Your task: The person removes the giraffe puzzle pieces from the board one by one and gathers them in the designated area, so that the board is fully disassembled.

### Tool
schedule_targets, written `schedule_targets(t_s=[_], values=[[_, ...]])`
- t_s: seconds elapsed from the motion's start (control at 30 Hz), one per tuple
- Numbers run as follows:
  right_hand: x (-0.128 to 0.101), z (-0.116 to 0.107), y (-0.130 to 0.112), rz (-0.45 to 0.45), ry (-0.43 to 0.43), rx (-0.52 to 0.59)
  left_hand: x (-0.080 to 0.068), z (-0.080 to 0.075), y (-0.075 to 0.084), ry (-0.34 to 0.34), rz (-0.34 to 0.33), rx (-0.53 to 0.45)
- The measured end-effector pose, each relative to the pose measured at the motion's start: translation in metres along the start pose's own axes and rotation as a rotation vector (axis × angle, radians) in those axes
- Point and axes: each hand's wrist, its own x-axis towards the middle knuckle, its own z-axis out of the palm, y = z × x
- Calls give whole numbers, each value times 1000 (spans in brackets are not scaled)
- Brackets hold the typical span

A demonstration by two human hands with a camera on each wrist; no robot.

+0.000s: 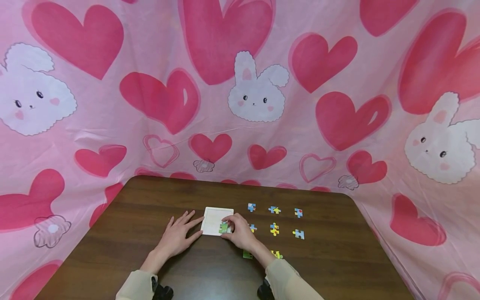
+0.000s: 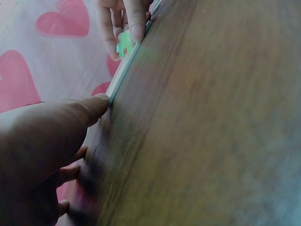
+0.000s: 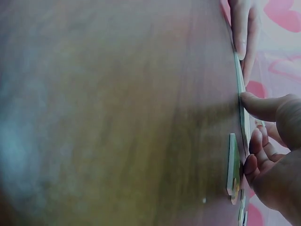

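Observation:
A white square puzzle tray (image 1: 211,216) lies on the brown table. My left hand (image 1: 179,234) has its fingers spread, and its index finger and thumb touch the tray's left edge; in the left wrist view the thumb (image 2: 98,104) meets the tray's near corner. Over the tray's lower right part, my right hand (image 1: 240,233) pinches a green puzzle piece (image 1: 223,227), which shows green in the left wrist view too. Whether the piece lies flat on the tray, I cannot tell. The right thumb (image 3: 258,104) rests at the tray's near edge.
Right of the tray lie several loose puzzle pieces in rows, among them a blue and yellow piece (image 1: 274,210), a blue piece (image 1: 298,234) and a yellow piece (image 1: 276,254). Another green piece (image 1: 247,254) is partly behind my right forearm. A pink heart-print cloth (image 1: 262,137) hangs behind the table.

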Motion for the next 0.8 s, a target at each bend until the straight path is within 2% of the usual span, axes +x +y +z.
schedule_targets(t_s=[0.17, 0.3, 0.6, 0.8], values=[[0, -2, 3, 7, 20, 58, 0, 0, 1, 4, 6, 3], [-6, -14, 3, 19, 0, 137, 0, 0, 1, 4, 12, 5], [-40, -69, 16, 67, -92, 283, 0, -1, 2, 8, 10, 12], [-73, -109, 37, -4, -144, 311, 0, -1, 2, 0, 10, 10]])
